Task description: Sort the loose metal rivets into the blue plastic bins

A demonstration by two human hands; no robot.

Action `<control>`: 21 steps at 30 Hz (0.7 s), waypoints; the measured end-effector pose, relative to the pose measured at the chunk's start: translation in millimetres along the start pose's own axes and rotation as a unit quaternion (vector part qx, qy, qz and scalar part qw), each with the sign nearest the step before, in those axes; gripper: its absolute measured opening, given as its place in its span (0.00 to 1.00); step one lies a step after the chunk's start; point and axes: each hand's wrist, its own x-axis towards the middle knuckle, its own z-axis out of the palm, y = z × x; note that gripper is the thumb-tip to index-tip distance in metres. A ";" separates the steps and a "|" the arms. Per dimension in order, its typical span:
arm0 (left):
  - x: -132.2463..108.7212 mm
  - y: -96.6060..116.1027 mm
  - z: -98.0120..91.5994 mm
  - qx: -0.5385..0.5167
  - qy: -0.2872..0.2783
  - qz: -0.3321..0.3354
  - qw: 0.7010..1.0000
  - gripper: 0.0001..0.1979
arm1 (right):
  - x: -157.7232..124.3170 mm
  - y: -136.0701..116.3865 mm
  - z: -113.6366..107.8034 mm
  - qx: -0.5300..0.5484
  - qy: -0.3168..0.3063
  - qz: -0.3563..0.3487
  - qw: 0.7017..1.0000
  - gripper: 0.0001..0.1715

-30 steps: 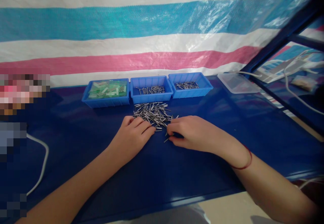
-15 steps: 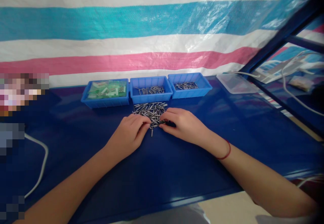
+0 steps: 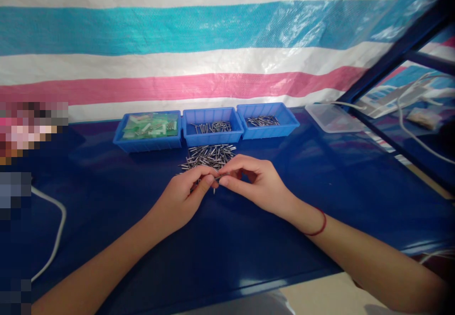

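Observation:
A loose pile of small metal pins (image 3: pixel 209 156) lies on the dark blue table (image 3: pixel 227 244), just in front of the middle blue bin. My left hand (image 3: pixel 183 195) and my right hand (image 3: pixel 254 182) meet at the pile's near edge, lifted a little off the table. Both pinch with thumb and fingertips, and between them they hold a metal pin (image 3: pixel 215 178). A red cord circles my right wrist.
Three blue bins stand in a row at the back: the left bin (image 3: pixel 147 130) with green and white parts, the middle bin (image 3: pixel 211 127) and the right bin (image 3: pixel 266 120) with pins. A clear tray (image 3: pixel 332 117) lies right of them. A white cable (image 3: pixel 53 229) runs at the left.
Both hands have drawn together and risen from lying on the pile. They have gone from flat and raking to pinching a pin between them.

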 end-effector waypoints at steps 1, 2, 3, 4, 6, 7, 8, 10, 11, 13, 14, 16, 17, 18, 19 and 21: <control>0.0 -0.5 0.1 -0.005 0.001 -0.001 1.000 0.10 | -0.1 0.2 0.0 0.005 0.000 -0.001 1.000 0.07; 0.0 -0.7 0.1 -0.010 0.001 -0.002 1.000 0.10 | -0.1 0.2 -0.1 0.007 -0.002 -0.003 1.000 0.07; 0.0 -0.7 0.1 -0.013 0.000 -0.001 1.000 0.10 | 0.1 -0.1 -0.2 0.008 -0.003 -0.005 1.000 0.06; -0.1 -0.4 -0.1 -0.015 -0.003 -0.001 1.000 0.11 | 0.4 -0.7 -0.3 0.008 -0.003 -0.006 1.000 0.05; -0.2 0.8 -0.7 -0.012 -0.007 0.003 1.000 0.11 | 0.9 -2.3 -0.5 0.007 0.001 -0.007 1.000 0.04; -0.2 1.6 -1.0 -0.006 -0.007 0.006 1.000 0.11 | 1.1 -3.0 -0.6 0.006 0.005 -0.008 1.000 0.04; -0.2 2.3 -1.2 0.003 -0.006 0.009 1.000 0.10 | 1.1 -3.7 -0.6 0.006 0.010 -0.010 1.000 0.04; -0.2 3.4 -1.3 0.022 0.002 0.019 1.000 0.08 | 0.7 -4.6 -0.6 0.003 0.018 -0.016 1.000 0.04; -0.1 3.9 -1.2 0.030 0.006 0.024 0.999 0.07 | 0.4 -4.9 -0.6 0.001 0.020 -0.020 1.000 0.04; -0.1 4.7 -0.8 0.040 0.014 0.029 0.999 0.06 | -0.3 -5.5 -0.6 -0.004 0.021 -0.029 0.999 0.04; -0.1 5.1 -0.6 0.042 0.017 0.031 0.998 0.06 | -0.6 -5.9 -0.6 -0.006 0.021 -0.034 0.999 0.04; -0.1 5.7 -0.5 0.043 0.023 0.034 0.998 0.05 | -0.9 -6.6 -0.7 -0.011 0.019 -0.042 0.999 0.04; -0.1 5.9 -0.6 0.042 0.028 0.036 0.998 0.04 | -0.8 -6.8 -0.8 -0.015 0.017 -0.045 0.999 0.05; -0.1 6.0 -0.8 0.041 0.032 0.037 0.998 0.04 | -0.6 -6.9 -0.9 -0.020 0.015 -0.048 0.999 0.05; -0.1 6.0 -1.1 0.041 0.038 0.039 0.998 0.04 | -0.3 -6.7 -1.0 -0.025 0.016 -0.049 0.998 0.05; -0.1 5.5 -1.9 0.039 0.049 0.040 0.997 0.03 | 0.5 -5.7 -1.5 -0.039 0.021 -0.045 0.998 0.05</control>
